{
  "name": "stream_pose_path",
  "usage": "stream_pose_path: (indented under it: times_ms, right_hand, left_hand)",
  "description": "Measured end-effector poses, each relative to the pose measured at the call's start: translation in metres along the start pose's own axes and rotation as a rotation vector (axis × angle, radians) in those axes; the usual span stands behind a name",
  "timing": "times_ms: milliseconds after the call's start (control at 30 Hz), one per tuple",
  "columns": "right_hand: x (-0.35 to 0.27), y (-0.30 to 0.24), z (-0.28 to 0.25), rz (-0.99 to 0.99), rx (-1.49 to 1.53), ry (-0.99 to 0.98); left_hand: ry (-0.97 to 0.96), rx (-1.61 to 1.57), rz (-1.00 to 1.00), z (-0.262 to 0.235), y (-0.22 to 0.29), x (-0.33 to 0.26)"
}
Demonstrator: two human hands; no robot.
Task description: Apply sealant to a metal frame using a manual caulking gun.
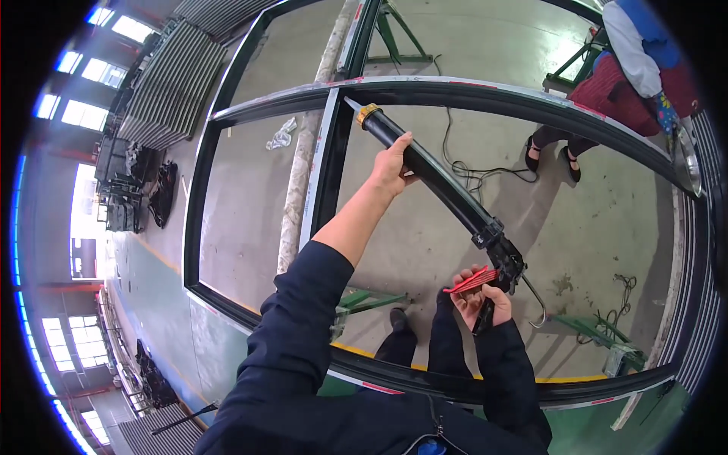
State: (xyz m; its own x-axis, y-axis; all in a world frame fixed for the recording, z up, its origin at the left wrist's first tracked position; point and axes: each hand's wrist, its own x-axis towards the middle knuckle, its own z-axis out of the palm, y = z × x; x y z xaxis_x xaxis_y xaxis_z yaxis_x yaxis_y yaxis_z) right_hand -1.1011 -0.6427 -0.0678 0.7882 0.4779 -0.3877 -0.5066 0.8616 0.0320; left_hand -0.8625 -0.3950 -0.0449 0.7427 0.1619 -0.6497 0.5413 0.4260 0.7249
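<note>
A caulking gun (447, 184) with a long black barrel slants from upper left to lower right in front of me. My left hand (390, 168) is wrapped around the barrel's front half. My right hand (485, 302) is closed on the handle, with the red trigger (472, 280) at its fingers. The yellow collar (367, 114) holds a pale nozzle (352, 104), whose tip points into the corner where two bars of the black frame (331, 171) meet. Whether the tip touches the bar I cannot tell. A hooked metal rod (540, 303) sticks out behind the gun.
Green trestles (607, 337) stand beneath the frame, with a wrapped pole (298, 182) running under it. Black cables (470, 168) and crumpled plastic (282, 134) lie on the floor. At upper right, a person (618, 91) in a patterned glove holds a shiny metal dish (687, 163).
</note>
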Motion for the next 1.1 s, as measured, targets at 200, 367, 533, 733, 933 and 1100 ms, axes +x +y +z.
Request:
stream_pose_path:
  times_ms: [200,367,533,733,933,1100]
  right_hand:
    - [0.017,0.008,-0.002,-0.002,0.028,0.022]
    - [0.029,0.012,-0.006,0.014,0.035,0.039]
    - [0.037,0.017,-0.006,0.013,0.038,0.046]
    - [0.043,0.020,-0.004,0.062,0.083,0.016]
    - [0.046,0.023,-0.011,0.081,0.079,0.016]
    - [0.046,0.022,-0.012,0.040,0.025,-0.014]
  left_hand:
    - [-0.002,0.040,0.004,-0.006,0.008,0.013]
    - [0.018,0.057,0.017,-0.012,0.009,0.023]
    - [-0.017,0.101,0.057,-0.016,0.013,0.031]
    - [0.012,0.119,0.079,-0.017,0.014,0.032]
    - [0.018,0.136,0.088,-0.018,0.013,0.032]
    - [0.040,0.118,0.071,-0.018,0.013,0.033]
